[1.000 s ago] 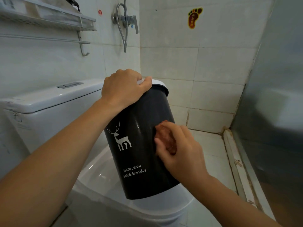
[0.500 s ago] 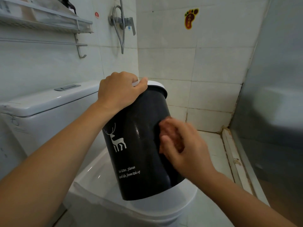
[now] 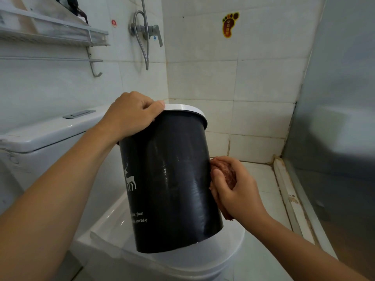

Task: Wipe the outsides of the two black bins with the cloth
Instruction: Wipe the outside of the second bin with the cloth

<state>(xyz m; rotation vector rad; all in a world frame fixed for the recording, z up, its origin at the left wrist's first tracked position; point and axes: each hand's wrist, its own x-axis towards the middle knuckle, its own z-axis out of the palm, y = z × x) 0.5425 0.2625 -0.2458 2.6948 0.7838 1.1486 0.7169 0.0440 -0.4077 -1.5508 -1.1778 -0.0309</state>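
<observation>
From my head camera, looking down, my left hand (image 3: 132,114) grips the white rim (image 3: 186,108) of the black bin (image 3: 172,179) at its near left side, fingers curled over the top edge and thumb laid along the rim. The bin stands tilted on the closed toilet lid (image 3: 229,252), its top leaning away to the right, its base resting toward the lid's front right part. A white deer print (image 3: 129,179) and a few lines of small white lettering show on the bin's left face; the middle of the wall gleams with wet streaks.

My right hand (image 3: 235,189) holds a bunched reddish-brown cloth (image 3: 225,171), fingers wrapped round it, and presses it against the bin's right side, about halfway up the wall. A bit of the cloth pokes out below my palm.

Behind the bin sits the white toilet cistern (image 3: 50,134) with its flush button on top. On the tiled wall above hang a wire shelf (image 3: 60,35), a towel rail beneath it, a shower mixer (image 3: 148,30) with its hose, and a foot-shaped sticker (image 3: 229,24). A frosted panel (image 3: 341,98) fills the right edge.
</observation>
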